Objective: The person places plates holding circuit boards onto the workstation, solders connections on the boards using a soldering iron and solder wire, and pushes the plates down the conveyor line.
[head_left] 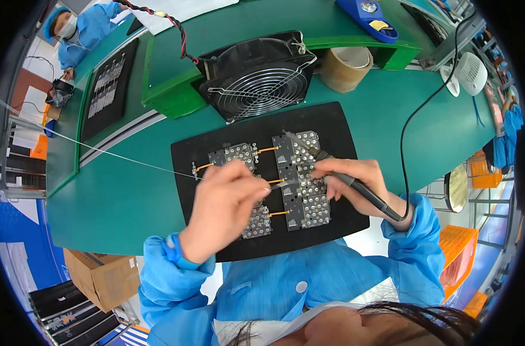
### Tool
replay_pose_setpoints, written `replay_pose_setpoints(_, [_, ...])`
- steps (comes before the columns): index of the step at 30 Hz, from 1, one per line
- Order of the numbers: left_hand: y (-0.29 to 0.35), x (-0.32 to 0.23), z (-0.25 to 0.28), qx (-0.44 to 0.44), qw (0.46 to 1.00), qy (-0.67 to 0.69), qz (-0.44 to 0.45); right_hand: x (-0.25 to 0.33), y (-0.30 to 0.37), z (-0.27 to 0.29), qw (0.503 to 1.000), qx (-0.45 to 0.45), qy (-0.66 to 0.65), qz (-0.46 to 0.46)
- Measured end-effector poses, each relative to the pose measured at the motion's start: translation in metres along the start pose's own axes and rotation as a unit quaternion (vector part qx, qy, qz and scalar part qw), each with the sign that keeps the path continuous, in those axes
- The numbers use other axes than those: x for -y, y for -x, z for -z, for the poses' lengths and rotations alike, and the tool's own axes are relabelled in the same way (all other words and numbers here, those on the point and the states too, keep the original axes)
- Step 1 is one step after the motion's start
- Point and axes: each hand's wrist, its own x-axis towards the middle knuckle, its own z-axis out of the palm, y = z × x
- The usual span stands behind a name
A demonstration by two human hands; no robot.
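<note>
My right fingers (342, 165) hold one black, pen-shaped soldering iron (371, 197); its long axis runs far-left, tip beyond them. My left fingers (254, 187) are pinched narrow, apparently on one thin, pale wire (141, 164). One dark, silver-dotted circuit-board column (295, 210) lies between both, nearer my right fingers, long axis pointing away. Three orange strips (278, 213) meet its left edge. Beyond: one black, wire-guarded fan (262, 86).
</note>
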Motion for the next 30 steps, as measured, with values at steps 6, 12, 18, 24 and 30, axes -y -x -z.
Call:
replay_pose_setpoints(6, [-0.002,0.016,0.002,-0.096,0.992,-0.004,0.082,0.000,-0.027,0.021,0.965,-0.026,0.210,0.155])
replay_pose_setpoints(12, [-0.006,0.020,-0.005,-0.100,0.992,0.012,0.072,0.001,-0.034,0.017,0.974,-0.021,0.204,0.099])
replay_pose_setpoints(18, [-0.009,0.018,-0.006,-0.088,0.994,0.012,0.066,-0.006,-0.032,0.016,0.973,-0.029,0.200,0.115])
replay_pose_setpoints(24, [-0.012,0.021,-0.009,-0.086,0.995,0.022,0.056,-0.008,-0.033,0.014,0.973,-0.025,0.199,0.116])
replay_pose_setpoints(30, [-0.018,0.024,-0.014,-0.079,0.994,0.031,0.072,-0.006,-0.033,0.015,0.973,-0.017,0.202,0.111])
